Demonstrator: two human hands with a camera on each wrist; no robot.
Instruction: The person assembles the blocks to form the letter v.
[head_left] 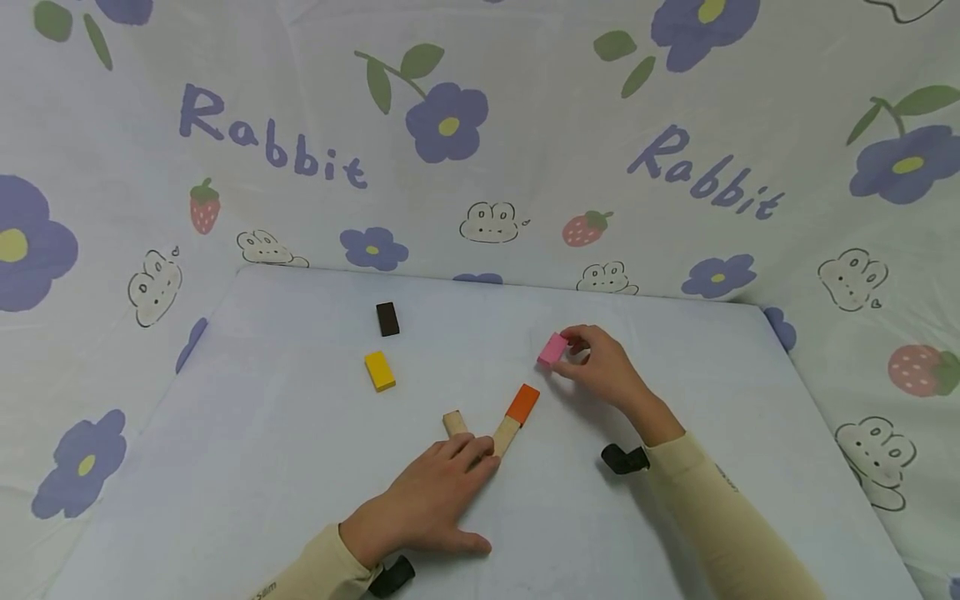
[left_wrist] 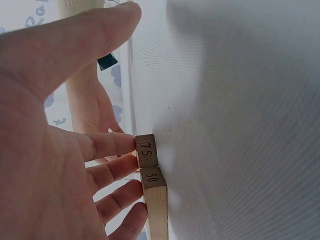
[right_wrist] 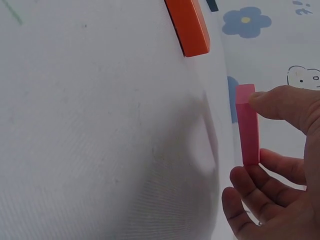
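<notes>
Between thumb and fingers my right hand (head_left: pixel 603 367) pinches a pink block (head_left: pixel 552 349) by its ends; in the right wrist view the pink block (right_wrist: pixel 248 125) appears raised off the white surface. My left hand (head_left: pixel 431 496) has its fingers extended and thumb spread, fingertips touching two plain wooden blocks, one at left (head_left: pixel 453 423) and one at right (head_left: pixel 506 435). Their near ends, marked "75" (left_wrist: pixel 146 150) and "50" (left_wrist: pixel 153 177), meet in the left wrist view. An orange block (head_left: pixel 522 405) adjoins the far end of the right wooden block, just below the pink one.
A yellow block (head_left: pixel 380 371) lies left of the wooden blocks, with a dark brown block (head_left: pixel 387 319) behind it. The white table (head_left: pixel 247 467) backs onto a patterned cloth (head_left: pixel 525 117). Black camera mounts sit at the right wrist (head_left: pixel 624 459) and left wrist (head_left: pixel 392 577).
</notes>
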